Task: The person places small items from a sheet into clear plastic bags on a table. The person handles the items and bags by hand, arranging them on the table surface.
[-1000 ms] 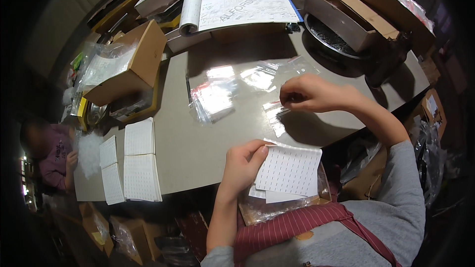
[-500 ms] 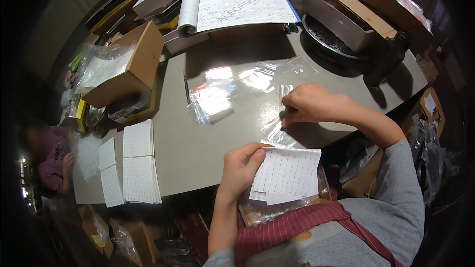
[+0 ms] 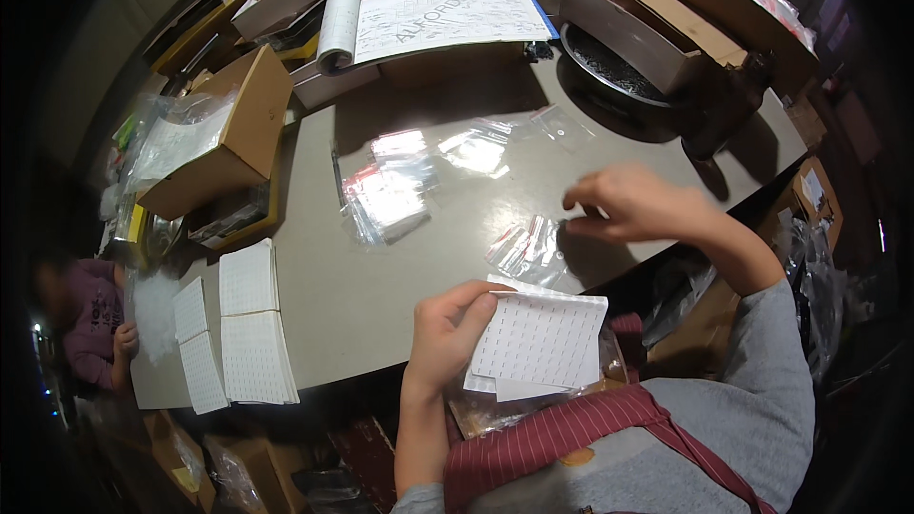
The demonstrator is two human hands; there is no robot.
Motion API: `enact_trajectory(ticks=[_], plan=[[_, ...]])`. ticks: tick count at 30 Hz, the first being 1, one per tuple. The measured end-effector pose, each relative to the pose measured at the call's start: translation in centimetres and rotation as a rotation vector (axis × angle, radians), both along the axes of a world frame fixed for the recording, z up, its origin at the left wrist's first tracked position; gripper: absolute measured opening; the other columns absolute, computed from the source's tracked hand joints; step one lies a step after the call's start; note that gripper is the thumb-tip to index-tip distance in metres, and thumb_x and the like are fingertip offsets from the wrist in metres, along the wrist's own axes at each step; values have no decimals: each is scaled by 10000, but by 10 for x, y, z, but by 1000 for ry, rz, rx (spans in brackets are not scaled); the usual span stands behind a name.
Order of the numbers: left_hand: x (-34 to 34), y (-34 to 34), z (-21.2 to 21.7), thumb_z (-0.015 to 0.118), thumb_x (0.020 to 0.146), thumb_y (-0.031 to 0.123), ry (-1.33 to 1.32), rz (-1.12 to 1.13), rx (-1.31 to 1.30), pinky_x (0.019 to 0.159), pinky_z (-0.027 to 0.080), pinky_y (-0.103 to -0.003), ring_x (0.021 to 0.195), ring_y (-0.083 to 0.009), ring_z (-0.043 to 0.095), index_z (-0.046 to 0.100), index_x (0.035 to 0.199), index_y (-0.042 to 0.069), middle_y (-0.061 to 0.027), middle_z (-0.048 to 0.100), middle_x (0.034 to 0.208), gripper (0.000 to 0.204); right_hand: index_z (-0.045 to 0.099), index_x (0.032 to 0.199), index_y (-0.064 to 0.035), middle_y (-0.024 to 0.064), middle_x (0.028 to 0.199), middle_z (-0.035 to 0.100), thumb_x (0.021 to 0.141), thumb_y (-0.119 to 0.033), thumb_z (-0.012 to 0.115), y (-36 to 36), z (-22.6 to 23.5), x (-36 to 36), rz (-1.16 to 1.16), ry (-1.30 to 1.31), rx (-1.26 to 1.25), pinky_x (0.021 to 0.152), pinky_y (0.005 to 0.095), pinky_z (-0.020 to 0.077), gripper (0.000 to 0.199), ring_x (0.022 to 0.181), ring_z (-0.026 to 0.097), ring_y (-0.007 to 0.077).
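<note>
My left hand (image 3: pixel 446 331) pinches a stack of white label sheets (image 3: pixel 539 338) by its upper left edge, thumb on top. Rows of small printed marks cover the top sheet, and other sheets stick out underneath. Just beyond the sheets, a small pile of clear zip bags (image 3: pixel 529 249) lies at the table's near edge. Over the table right of that pile hovers my right hand (image 3: pixel 636 204), slightly blurred, its fingers loosely bent and apart with nothing visible in them. More clear zip bags (image 3: pixel 392 192) lie spread farther off, around the middle of the table.
Banded stacks of label sheets (image 3: pixel 255 324) lie at the left, beside a white fluffy heap (image 3: pixel 154 312). Cardboard boxes (image 3: pixel 228 138) line the left and back. A flip pad (image 3: pixel 443 24) rests at the back, near a black round tray (image 3: pixel 619 71). Another person (image 3: pixel 93 324) sits far left.
My right hand has let go of a zip bag, which now lies on the near pile, and has drawn back to the right. The left hand keeps its hold on the sheets.
</note>
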State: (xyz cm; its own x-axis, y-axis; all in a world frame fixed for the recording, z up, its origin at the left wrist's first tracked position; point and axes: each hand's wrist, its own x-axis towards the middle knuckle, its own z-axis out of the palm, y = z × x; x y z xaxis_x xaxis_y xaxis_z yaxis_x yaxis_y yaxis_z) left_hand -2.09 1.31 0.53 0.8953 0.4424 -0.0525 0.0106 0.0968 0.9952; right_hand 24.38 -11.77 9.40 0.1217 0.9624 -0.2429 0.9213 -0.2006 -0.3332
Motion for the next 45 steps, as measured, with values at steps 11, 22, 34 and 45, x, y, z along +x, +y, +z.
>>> enact_trajectory(ticks=[11, 22, 34, 45], plan=[[-4, 0, 7, 562, 977, 60, -1, -48, 20, 753, 534, -268, 827, -111, 664, 731, 1070, -53, -81, 737, 895, 224, 558, 1011, -3, 175, 957, 628, 890, -88, 560, -9, -47, -14, 419, -197, 271, 756, 460, 554, 148, 891, 653, 364], [-5, 3, 10, 556, 968, 50, -37, -94, 16, 755, 531, -262, 829, -113, 665, 736, 1069, -52, -83, 738, 917, 230, 586, 1167, -34, 153, 967, 637, 879, -387, 773, -7, -36, -13, 120, 167, 60, 736, 425, 510, 493, 870, 656, 336], [-5, 1, 10, 559, 941, 42, -22, -110, 58, 716, 530, -260, 795, -117, 671, 748, 1032, -39, -91, 742, 875, 226, 642, 959, -23, 144, 904, 686, 910, -328, 727, -16, -40, -9, 140, -45, 146, 688, 430, 516, 320, 802, 671, 348], [-14, 3, 13, 542, 885, 9, -91, -111, -176, 739, 533, -272, 807, -159, 686, 742, 983, -75, -125, 745, 903, 238, 659, 1120, -98, 127, 717, 693, 926, -310, 677, 15, -16, 7, 17, -314, 293, 603, 445, 526, 288, 688, 689, 354]])
